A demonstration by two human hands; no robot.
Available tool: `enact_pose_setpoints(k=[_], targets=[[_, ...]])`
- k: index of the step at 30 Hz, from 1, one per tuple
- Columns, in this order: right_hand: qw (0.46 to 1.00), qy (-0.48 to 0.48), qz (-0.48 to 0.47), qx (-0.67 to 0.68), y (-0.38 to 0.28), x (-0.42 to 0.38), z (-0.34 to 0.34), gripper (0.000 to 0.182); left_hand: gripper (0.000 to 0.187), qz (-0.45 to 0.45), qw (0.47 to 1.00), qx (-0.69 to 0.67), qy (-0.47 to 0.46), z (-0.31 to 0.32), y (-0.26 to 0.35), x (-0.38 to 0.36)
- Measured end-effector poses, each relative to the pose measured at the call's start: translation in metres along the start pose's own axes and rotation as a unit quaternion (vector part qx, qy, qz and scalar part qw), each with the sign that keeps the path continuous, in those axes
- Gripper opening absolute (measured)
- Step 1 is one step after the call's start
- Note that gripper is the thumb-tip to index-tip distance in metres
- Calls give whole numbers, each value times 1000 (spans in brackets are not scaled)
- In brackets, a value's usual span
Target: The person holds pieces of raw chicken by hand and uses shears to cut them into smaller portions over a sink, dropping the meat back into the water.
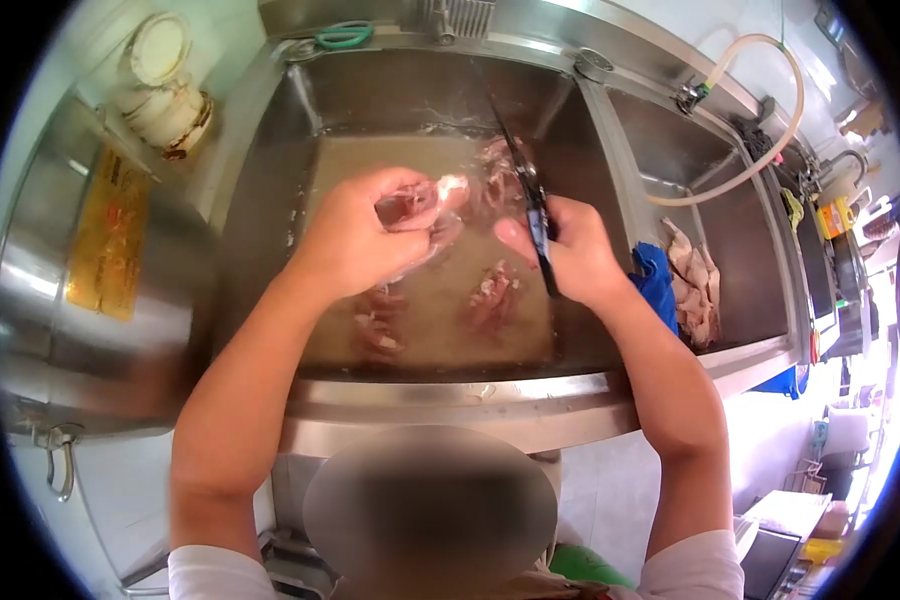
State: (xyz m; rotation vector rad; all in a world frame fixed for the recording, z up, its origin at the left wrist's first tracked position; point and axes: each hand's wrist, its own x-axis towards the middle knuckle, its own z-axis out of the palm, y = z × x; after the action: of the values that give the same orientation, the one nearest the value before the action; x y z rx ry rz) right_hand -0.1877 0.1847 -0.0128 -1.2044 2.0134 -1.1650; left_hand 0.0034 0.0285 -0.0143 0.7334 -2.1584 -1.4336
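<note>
My left hand [365,235] is closed around a piece of raw meat [451,192] with a pale whitish end, above murky water in the sink [300,95]. My right hand [576,250] grips a long, thin knife [538,215] by its black handle, the dark blade pointing up and away. A gap separates the knife from the meat in my left hand. More raw meat [498,170] lies in the water behind the knife. Nearer to me, two further clumps, one raw meat clump [492,295] and another meat clump [378,325], sit partly under water.
In the right-hand basin [740,250] lie pale meat or skin pieces [695,285] beside a blue cloth [654,285]. A hose [802,90] loops over that basin. Green-handled scissors [343,36] rest on the back ledge. A metal rim [460,392] runs along the front.
</note>
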Motion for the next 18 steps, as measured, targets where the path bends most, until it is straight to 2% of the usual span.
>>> enact_pose_setpoints(k=[1, 3, 5, 9, 12, 15, 18], targets=[[994, 1, -60, -88, 0, -2, -6, 47, 38, 35, 998, 46, 22, -6, 5, 0], [981, 2, -109, -158, -4, -7, -12, 50, 33, 92, 987, 114, 71, -13, 6, 3], [962, -7, -93, -255, -23, -13, -18, 49, 26, 137, 971, 154, 124, -16, 3, 5], [925, 13, -97, -366, -19, -15, -17, 39, 28, 142, 959, 178, 169, -22, 3, 3], [891, 42, -154, -426, -6, -14, -15, 30, 28, 120, 959, 190, 171, -22, 10, 0], [871, 77, -180, -451, 2, -12, -10, 25, 27, 104, 966, 169, 168, -19, 13, -2], [858, 84, -164, -480, 1, -12, -8, 23, 28, 99, 963, 186, 165, -19, 11, -2]])
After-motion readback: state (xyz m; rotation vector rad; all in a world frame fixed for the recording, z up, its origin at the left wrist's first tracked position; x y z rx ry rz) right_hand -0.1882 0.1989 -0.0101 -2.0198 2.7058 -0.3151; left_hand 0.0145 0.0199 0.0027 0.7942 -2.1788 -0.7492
